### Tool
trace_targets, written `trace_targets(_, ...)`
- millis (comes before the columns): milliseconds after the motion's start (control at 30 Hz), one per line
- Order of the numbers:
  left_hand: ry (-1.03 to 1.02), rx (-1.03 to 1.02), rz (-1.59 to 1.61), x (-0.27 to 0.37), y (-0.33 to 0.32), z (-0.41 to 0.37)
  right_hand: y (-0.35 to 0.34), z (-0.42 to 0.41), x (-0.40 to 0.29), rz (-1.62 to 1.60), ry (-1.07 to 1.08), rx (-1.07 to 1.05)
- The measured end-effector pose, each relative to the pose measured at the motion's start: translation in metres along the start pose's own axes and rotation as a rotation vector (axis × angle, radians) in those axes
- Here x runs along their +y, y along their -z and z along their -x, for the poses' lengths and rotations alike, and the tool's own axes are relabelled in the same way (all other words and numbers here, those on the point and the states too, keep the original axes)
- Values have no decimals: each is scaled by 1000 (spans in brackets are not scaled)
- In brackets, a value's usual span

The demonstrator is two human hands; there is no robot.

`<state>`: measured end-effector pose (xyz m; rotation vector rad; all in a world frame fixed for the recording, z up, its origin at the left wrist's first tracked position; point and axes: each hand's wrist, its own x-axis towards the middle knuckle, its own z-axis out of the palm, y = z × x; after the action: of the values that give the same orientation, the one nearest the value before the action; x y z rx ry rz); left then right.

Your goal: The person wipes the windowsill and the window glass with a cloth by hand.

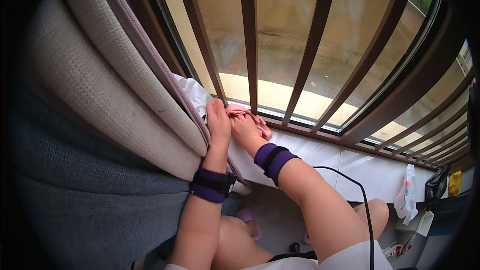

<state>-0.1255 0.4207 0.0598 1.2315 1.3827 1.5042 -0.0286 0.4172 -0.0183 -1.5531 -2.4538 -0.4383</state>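
My right hand (245, 129) presses on a crumpled pink cloth (265, 130), its fingers bent into the folds. The cloth lies on the white windowsill (288, 150), against the foot of the brown window bars. Just beside it, my left hand (218, 122) is raised with its fingers together, along the edge of the curtain (161, 108). A white plastic bag or sheet (193, 92) shows behind the left fingers. Whether the left hand grips anything is hidden.
Brown vertical bars (247, 37) stand before the window glass. A black cable (363, 195) loops past my right arm. A white plastic bag (407, 195), a black bag (437, 185) and a yellow packet (455, 183) sit at the sill's right end. Blue curtain fabric (112, 202) hangs at left.
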Motion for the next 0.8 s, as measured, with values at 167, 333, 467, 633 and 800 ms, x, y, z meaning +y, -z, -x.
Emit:
trace_targets(167,-19,-49,-87,-7,12,2,2,6,-31,366,-99,-204)
trace_targets(333,-59,-102,-98,-7,6,3,14,25,-18,196,-84,-234)
trace_targets(467,-81,-93,-53,6,3,7,32,77,15,-258,-180,-68)
trace_targets(633,-129,-99,-78,2,-4,4,65,104,31,-809,-425,324)
trace_targets(800,-170,-113,-124,-12,-4,0,53,56,10,-1054,-718,511)
